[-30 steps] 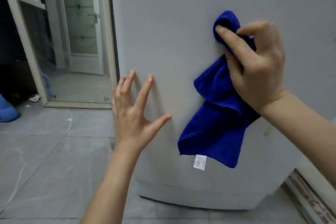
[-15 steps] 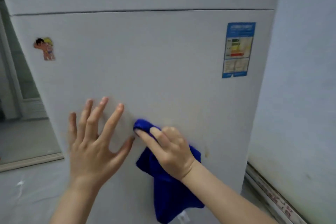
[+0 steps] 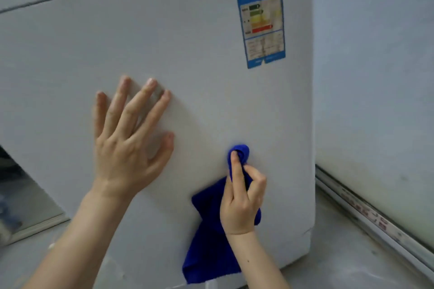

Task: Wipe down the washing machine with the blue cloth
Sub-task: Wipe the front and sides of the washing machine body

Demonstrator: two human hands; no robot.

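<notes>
Nearest me, at about 5 o'clock in the view, the right hand [image 3: 242, 204] has its grip closed on the blue cloth [image 3: 211, 241]: the lower fingers are curled round the bunched fabric, and the forefinger stretches up into a small wad of it, pressing that wad against the front panel of the washing machine [image 3: 187, 42]. The rest of the cloth hangs loose below the wrist, down toward the machine's foot. At 8 o'clock the left hand [image 3: 126, 155] holds nothing, fingers straight and spread, palm flat on the same panel as a brace. What has changed is the spacing. Half a second ago the wad sat just beside the left thumb; now it has slid off toward 3 o'clock and a little lower, so the two hands are well apart with bare panel between them, while the left hand has stayed planted. To my eye that is a sideways stroke across the lower panel, worked with one fingertip as though chasing a mark, so only a narrow band gets cleaned each pass. The upper panel, the top edge and the area round the blue energy label [image 3: 260, 19] at 1 o'clock look not yet reached. Beyond the machine's right edge, at 3 o'clock, stands the pale wall [image 3: 375, 54], with a worn strip [image 3: 366, 213] along the floor [image 3: 340, 272]
</notes>
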